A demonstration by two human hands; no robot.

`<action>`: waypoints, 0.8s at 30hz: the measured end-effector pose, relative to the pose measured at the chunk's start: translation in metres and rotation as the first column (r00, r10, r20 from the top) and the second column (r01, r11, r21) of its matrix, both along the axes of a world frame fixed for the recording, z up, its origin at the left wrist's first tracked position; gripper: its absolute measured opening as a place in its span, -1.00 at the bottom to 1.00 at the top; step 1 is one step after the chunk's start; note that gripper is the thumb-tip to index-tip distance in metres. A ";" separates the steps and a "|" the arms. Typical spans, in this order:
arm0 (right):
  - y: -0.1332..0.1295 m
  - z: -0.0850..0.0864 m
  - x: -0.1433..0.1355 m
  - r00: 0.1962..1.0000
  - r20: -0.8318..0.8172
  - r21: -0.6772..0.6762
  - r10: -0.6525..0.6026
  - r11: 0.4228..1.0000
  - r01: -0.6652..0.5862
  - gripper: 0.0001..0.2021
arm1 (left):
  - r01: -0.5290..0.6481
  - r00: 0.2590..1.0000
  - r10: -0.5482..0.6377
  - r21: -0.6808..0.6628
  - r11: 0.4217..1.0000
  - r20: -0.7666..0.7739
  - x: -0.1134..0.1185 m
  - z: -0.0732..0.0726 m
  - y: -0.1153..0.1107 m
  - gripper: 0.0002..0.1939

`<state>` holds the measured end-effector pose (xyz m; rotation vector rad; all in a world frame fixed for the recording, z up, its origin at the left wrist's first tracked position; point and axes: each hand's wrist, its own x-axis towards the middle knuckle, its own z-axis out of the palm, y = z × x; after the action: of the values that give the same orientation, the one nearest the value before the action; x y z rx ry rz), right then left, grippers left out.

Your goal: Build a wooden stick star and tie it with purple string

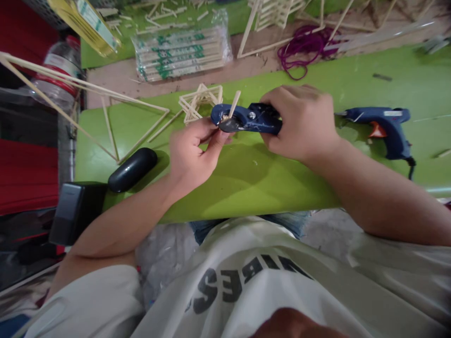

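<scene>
Right hand (pixel 303 123) covers handles of blue plastic cutter (pixel 246 119). Beside cutter, thin wooden stick (pixel 234 104): lower end hidden in blades. Far clutter blurred.

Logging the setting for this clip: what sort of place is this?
Probably a craft or hobby workbench: a glue gun on the green table, packs of thin sticks, and glued stick frames.

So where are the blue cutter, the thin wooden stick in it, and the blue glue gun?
Blue cutter (pixel 259 120): head view, on its blue body beside the pivot.
Thin wooden stick (pixel 234 102): head view, on its upper shaft.
Blue glue gun (pixel 382 117): head view, on its barrel.
</scene>
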<state>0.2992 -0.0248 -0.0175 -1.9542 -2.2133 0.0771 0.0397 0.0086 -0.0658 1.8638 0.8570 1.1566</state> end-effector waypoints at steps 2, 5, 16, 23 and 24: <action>0.000 -0.001 0.000 1.000 0.021 0.001 -0.001 1.000 0.001 -0.50 | 0.004 1.000 -0.004 0.017 1.000 -0.007 0.000 -0.004 0.002 -0.72; -0.001 -0.002 0.000 0.999 0.033 0.009 -0.004 1.000 0.004 -0.51 | 0.003 1.000 -0.003 0.011 1.000 0.008 0.000 -0.004 0.001 -0.71; -0.004 0.003 -0.003 0.996 0.051 -0.074 -0.075 0.994 0.079 -0.58 | -0.022 1.000 0.021 -0.046 0.999 -0.021 0.002 0.008 -0.005 -0.63; -0.002 0.004 -0.013 0.987 0.067 -0.124 -0.146 0.980 0.153 -0.50 | -0.019 1.000 0.018 -0.089 0.996 -0.013 0.002 0.008 -0.008 -0.62; -0.001 0.004 -0.014 0.987 0.066 -0.127 -0.146 0.980 0.153 -0.50 | -0.018 1.000 0.018 -0.090 0.996 0.000 0.002 0.007 -0.007 -0.61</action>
<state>0.2854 -0.0261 -0.0140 -2.2126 -2.1369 0.1520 0.0419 0.0015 -0.0583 1.7856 0.9125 1.1111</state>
